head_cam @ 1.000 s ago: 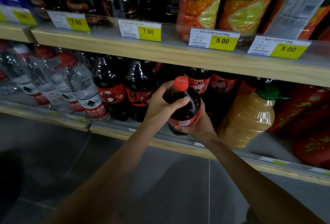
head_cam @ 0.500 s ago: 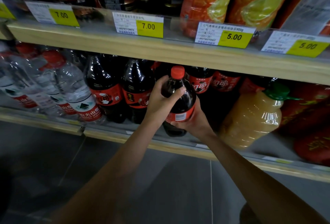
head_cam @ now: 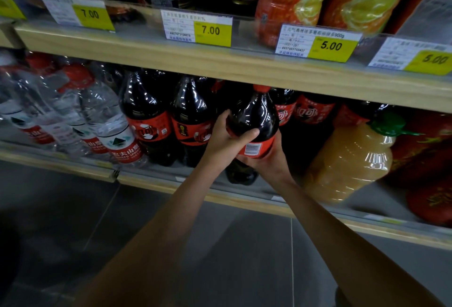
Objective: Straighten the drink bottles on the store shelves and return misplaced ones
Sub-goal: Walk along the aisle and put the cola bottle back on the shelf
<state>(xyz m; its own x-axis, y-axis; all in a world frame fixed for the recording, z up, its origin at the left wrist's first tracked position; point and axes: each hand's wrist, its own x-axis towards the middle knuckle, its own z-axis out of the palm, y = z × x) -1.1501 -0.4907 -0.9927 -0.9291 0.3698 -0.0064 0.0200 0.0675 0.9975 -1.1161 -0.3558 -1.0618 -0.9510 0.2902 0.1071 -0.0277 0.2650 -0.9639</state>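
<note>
Cola bottle [head_cam: 254,121] gripped w/ both hands, upright.

On my feed the cola bottle [head_cam: 254,116] reads near-black, with a red cap [head_cam: 261,88] and a red label [head_cam: 263,146] carrying a white barcode patch. Left of it, two more cola bottles [head_cam: 146,121] show the same dark body and red bands. Further left, the water bottles [head_cam: 117,140] are clear, with red caps and white, red and green labels. Right of it I see a cloudy yellow juice jug [head_cam: 347,160], green-capped. Above it, the price tags [head_cam: 212,30] are white and yellow on a pale wood shelf edge [head_cam: 220,59].
</note>
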